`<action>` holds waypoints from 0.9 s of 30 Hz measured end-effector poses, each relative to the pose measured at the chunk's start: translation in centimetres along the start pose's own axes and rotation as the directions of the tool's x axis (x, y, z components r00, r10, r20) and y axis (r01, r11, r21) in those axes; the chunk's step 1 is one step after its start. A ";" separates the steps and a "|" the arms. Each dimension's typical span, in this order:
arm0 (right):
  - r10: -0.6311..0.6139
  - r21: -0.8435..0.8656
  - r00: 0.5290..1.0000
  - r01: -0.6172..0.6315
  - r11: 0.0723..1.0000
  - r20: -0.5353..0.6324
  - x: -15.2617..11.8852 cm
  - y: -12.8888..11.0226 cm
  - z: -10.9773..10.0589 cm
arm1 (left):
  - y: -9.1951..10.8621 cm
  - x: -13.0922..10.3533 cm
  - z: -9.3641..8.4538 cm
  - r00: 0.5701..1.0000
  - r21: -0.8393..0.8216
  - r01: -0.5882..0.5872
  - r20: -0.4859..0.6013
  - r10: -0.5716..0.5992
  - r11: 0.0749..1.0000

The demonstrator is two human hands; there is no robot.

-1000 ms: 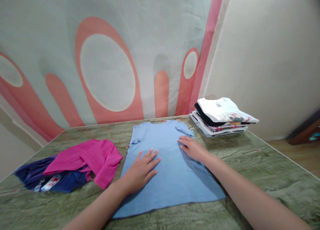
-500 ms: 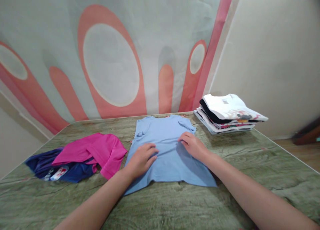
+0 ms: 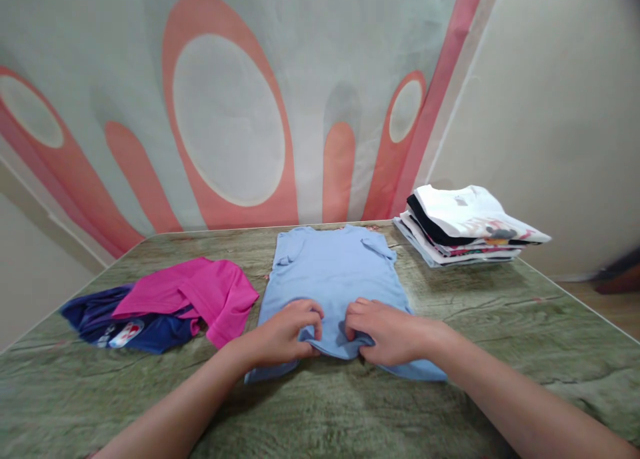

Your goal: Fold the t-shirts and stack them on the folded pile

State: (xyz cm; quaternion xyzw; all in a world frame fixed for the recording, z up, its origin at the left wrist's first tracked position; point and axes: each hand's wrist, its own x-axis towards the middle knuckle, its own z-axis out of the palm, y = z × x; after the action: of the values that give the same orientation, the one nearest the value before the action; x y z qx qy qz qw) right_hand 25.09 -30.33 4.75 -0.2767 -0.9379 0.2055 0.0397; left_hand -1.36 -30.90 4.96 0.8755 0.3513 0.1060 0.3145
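A light blue T-shirt point(image 3: 333, 272) lies spread on the table, its neck at the far side and its bottom hem towards me. My left hand point(image 3: 287, 334) is curled at the hem, left of its middle, fingers over the cloth and thumb at the edge. My right hand point(image 3: 383, 329) grips the hem a little right of the middle in the same way. Between the two hands the hem is slightly bunched and lifted. Both short sleeves lie turned in over the shirt's upper part.
Left of the shirt lie a crumpled pink garment point(image 3: 200, 292) and a dark blue one point(image 3: 150, 338) partly under it. A stack of folded clothes point(image 3: 470, 222), white on top, stands at the back right of the wood-patterned table point(image 3: 500, 326). A patterned sheet point(image 3: 310, 79) hangs behind.
Both hands have come down the shirt towards me, from its middle to the hem. Their fingers have gone from lying on the cloth to curling round its edge. The view has shifted slightly.
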 end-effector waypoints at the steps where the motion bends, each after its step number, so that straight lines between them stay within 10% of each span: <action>1: -0.004 0.005 1.000 0.004 1.000 0.004 -0.1 0.1 -0.1 | -0.4 0.1 -0.2 0.999 -0.065 0.045 -0.009 -0.046 0.997; 7: 0.073 0.035 0.997 -0.072 0.997 -0.034 -0.1 -1.1 -0.8 | -2.2 0.5 -1.1 0.968 -0.605 0.242 0.095 -0.233 0.759; 16: 0.284 0.368 0.886 -0.142 0.919 -0.367 2.3 -2.7 2.1 | -0.5 0.8 -0.9 0.910 -0.692 0.318 0.030 -0.414 0.648; 27: 0.278 0.721 0.951 -0.097 0.686 -0.136 2.7 1.1 2.3 | -0.4 0.7 -1.4 0.904 -0.663 0.376 0.109 -0.413 0.648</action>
State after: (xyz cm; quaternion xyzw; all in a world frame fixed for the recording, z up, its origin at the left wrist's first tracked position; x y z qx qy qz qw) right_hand 22.98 -28.85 2.10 -0.3575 -0.7421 0.5176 0.2316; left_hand -1.59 -29.52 5.81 0.6023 0.4793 0.1767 0.6134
